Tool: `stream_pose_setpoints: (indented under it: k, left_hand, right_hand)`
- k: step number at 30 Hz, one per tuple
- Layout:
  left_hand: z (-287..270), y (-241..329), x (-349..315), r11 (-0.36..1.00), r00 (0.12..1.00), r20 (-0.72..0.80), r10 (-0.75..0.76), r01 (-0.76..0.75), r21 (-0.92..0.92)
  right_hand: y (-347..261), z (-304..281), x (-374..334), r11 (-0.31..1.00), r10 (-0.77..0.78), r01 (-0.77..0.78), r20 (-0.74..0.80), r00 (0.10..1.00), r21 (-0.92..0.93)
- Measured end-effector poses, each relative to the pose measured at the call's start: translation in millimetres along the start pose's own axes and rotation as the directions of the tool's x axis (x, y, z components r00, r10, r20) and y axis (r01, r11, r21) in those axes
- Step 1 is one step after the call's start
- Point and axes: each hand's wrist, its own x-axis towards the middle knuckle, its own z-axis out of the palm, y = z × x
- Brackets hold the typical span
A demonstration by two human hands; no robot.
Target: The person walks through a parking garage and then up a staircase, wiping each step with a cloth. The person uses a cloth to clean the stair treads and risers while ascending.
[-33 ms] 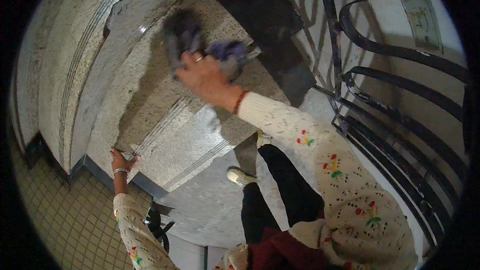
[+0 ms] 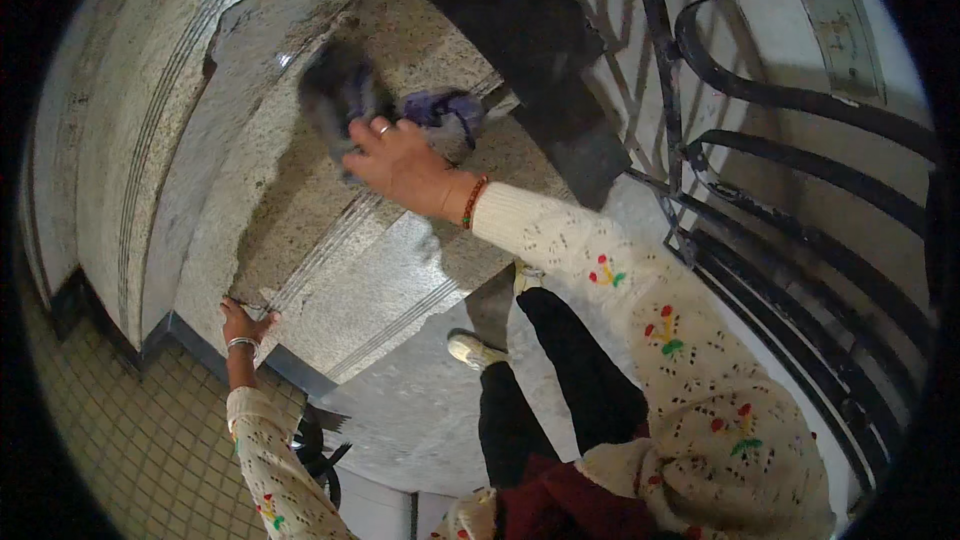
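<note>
My right hand (image 2: 408,168) is closed on a crumpled grey and purple cloth (image 2: 440,108), pressed against a speckled stone stair step (image 2: 300,205). Part of the cloth bunches out dark and blurred beyond my fingers; its purple end lies to the right of them. My left hand (image 2: 245,324) leans on the left end of the same step, by the grooved nosing. Its thumb and fingers are spread, with nothing in them. A wet-looking dark patch covers part of the step.
Black metal railings (image 2: 790,160) run along the right beside a pale wall. Higher steps (image 2: 140,170) rise at the upper left, with yellowish wall tiles (image 2: 130,420) below them. My shoes (image 2: 475,351) stand on the lower grey surface. Something black sits beside my left forearm.
My right hand and the cloth have shifted slightly to the left across the step. My left hand stays in place.
</note>
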Motion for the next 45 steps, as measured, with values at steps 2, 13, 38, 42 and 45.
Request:
stream_pose_setpoints:
  k: [2,13,38,42,45]
  left_hand:
    - [1,-1,1,1.0,1.0,0.0,0.008,-0.008,0.028]
    - [15,2,1,0.99,0.987,-0.093,0.134,-0.139,-0.04]
    - [156,-47,-120,0.483,0.924,-0.37,-0.094,-0.282,-0.829]
    - [270,-100,-184,0.525,0.968,-0.25,0.034,-0.231,-0.819]
    - [347,-119,-224,0.504,0.993,-0.051,0.106,-0.097,-0.858]
  right_hand:
    - [13,-1,-14,0.997,-0.06,0.062,-0.06,0.996,0.042]
    - [169,-61,-99,0.584,0.758,-0.757,-0.135,0.638,-0.293]
    - [-393,326,87,0.918,0.225,-0.294,0.261,0.939,0.265]
    - [-412,402,146,0.94,0.219,-0.204,-0.027,0.975,0.272]
    - [-412,429,182,0.967,0.144,-0.168,0.134,0.98,0.19]
